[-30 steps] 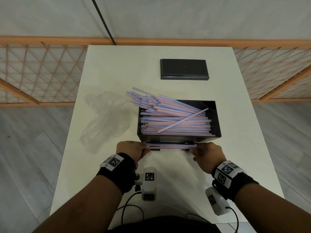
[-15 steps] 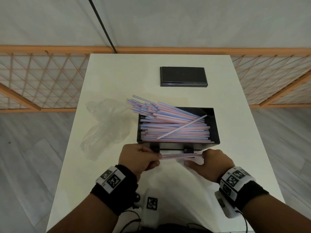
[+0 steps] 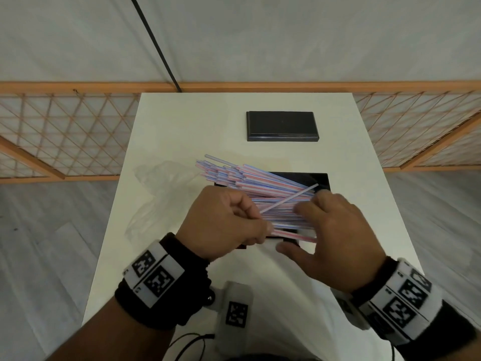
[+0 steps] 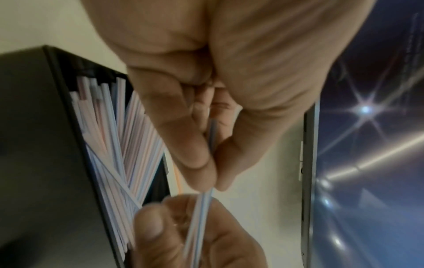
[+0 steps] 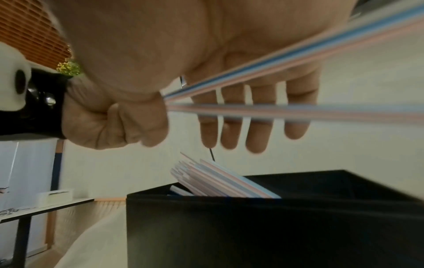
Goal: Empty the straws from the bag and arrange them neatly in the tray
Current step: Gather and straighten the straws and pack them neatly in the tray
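Observation:
A black tray [image 3: 316, 178] in the middle of the table holds a loose pile of pink-and-blue striped straws [image 3: 260, 178]; some poke out over its left rim, and one white straw lies slantwise on top. My left hand [image 3: 260, 226] pinches the left end of a small bundle of straws [image 3: 291, 234] above the tray's near side. The pinch [image 4: 212, 168] shows close up in the left wrist view. My right hand [image 3: 320, 225] hovers at the bundle's right end with straight, spread fingers [image 5: 254, 127]. The straw bundle [image 5: 298, 108] runs across its palm.
An empty clear plastic bag [image 3: 161, 196] lies crumpled left of the tray. A flat black lid [image 3: 282, 126] sits at the table's far side. An orange lattice railing [image 3: 65, 131] stands beyond the table [image 3: 182, 121].
Both hands lifted the small bundle from the table in front of the tray to above its near side. The right hand released its end and spread its fingers.

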`<state>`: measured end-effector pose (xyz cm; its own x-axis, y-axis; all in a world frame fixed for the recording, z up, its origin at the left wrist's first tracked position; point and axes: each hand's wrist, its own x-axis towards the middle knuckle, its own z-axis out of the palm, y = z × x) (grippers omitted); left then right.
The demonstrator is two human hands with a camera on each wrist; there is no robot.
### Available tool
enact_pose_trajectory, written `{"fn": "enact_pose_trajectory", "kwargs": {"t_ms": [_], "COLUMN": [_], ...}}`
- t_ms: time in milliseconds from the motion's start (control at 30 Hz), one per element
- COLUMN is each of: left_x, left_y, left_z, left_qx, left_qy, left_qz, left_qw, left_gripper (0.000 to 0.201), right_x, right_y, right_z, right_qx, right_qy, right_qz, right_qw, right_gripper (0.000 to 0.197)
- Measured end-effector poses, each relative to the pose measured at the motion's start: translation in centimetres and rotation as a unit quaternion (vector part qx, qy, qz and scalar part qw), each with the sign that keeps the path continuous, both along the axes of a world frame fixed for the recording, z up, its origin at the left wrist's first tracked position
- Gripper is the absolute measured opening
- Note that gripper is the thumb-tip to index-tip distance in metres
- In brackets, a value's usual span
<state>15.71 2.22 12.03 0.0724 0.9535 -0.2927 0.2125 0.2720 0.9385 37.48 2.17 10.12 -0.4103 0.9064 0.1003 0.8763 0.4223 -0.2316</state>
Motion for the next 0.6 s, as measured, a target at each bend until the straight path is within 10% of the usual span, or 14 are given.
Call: {"fn": "enact_pose_trajectory", "kwargs": {"t_ms": [167, 367, 600], "left_x": [-0.2, -1.9, -0.5], "left_y": [0.7, 2.5, 4.3], "left_z": [0.1, -3.4, -6.2], "left_qx": [0.007, 0.033, -0.079], "left_qy": [-0.058, -0.066, -0.115], "left_qz": [0.037, 0.397, 0.368], "left_qw": [0.998, 0.915, 0.919], "left_gripper": [0.023, 0.021, 0.076], "right_x": [-1.9, -3.1, -3.3], "right_y": [2.2, 5.2, 5.1], "right_z": [-1.5, -3.4, -5.5], "right_qx": [0.028, -0.001, -0.033], "right_qy": [0.018, -0.087, -0.074], "right_qz": [0.037, 0.085, 0.064], "right_qw": [0.999, 0.993, 0.995], "right_gripper": [0.037, 0.068, 0.063]}}
